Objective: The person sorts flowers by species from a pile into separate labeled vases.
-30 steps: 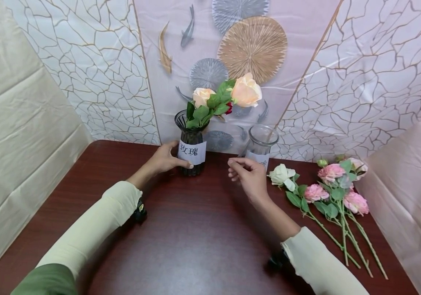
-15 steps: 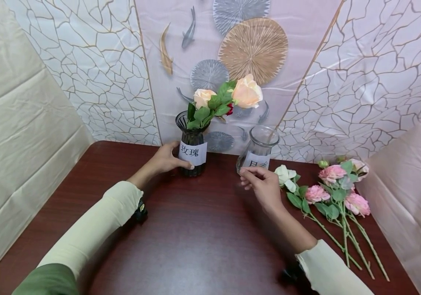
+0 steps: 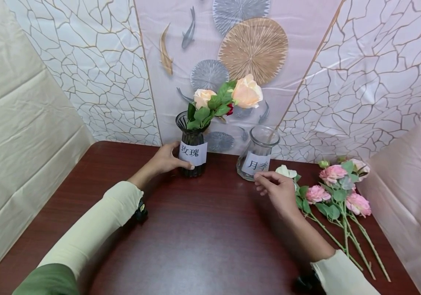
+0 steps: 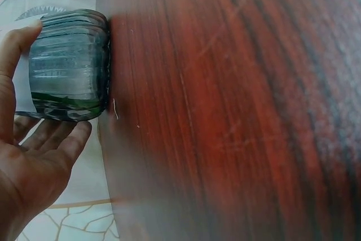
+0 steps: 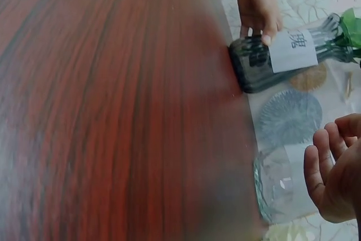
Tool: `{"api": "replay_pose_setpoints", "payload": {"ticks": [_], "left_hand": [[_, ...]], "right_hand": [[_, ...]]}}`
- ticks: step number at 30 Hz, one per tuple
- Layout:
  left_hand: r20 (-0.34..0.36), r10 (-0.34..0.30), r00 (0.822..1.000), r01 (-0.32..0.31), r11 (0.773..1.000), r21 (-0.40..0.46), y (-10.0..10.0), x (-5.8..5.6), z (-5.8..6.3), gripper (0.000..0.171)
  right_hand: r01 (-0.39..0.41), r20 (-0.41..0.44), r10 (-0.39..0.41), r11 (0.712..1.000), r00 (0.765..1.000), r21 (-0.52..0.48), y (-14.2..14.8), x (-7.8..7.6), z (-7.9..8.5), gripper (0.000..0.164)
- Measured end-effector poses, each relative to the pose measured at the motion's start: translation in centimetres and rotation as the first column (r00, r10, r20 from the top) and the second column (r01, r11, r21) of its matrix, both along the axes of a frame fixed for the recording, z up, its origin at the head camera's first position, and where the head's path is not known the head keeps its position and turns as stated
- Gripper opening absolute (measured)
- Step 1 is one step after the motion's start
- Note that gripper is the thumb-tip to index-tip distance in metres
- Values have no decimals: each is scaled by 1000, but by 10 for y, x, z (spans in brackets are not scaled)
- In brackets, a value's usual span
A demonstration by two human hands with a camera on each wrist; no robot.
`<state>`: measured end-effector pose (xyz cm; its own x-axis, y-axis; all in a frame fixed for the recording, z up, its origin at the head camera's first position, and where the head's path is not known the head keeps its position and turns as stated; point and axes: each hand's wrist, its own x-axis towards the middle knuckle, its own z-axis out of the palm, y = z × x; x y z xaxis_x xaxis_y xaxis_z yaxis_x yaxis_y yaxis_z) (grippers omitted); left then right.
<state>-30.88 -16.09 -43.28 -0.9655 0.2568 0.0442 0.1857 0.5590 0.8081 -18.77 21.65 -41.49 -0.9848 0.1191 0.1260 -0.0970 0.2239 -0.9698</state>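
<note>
My left hand (image 3: 165, 159) holds the dark glass vase (image 3: 192, 171) low on its side, thumb across the front and fingers behind. In the left wrist view the thumb and fingers lie on either side of the vase (image 4: 70, 66). Peach roses (image 3: 247, 92), green leaves and a partly hidden red bloom lean out of its mouth to the right. My right hand (image 3: 278, 192) hovers with fingers loosely bent and nothing in them, just in front of the clear glass vase (image 3: 264, 136). That vase carries a white paper label and contains no flowers.
Pink flowers (image 3: 331, 173) with long green stems lie on the table's right side. A white flower (image 3: 285, 171) among them is partly hidden by my right hand. A patterned backdrop (image 3: 118, 73) rises behind the dark red wooden table (image 3: 188, 246).
My right hand has moved right and toward me, from between the vases to the clear vase's front right, uncovering its label. My left hand stays on the dark vase.
</note>
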Motion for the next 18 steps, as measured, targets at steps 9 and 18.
{"api": "replay_pose_setpoints", "payload": {"ticks": [9, 18], "left_hand": [[-8, 4, 1000, -4, 1000, 19, 1, 3, 3, 90], [-20, 3, 1000, -3, 1000, 15, 0, 3, 1, 88]], "right_hand": [[37, -7, -36, 997, 999, 65, 28, 0, 3, 35], [96, 44, -105, 980, 993, 175, 62, 6, 1, 36]]}}
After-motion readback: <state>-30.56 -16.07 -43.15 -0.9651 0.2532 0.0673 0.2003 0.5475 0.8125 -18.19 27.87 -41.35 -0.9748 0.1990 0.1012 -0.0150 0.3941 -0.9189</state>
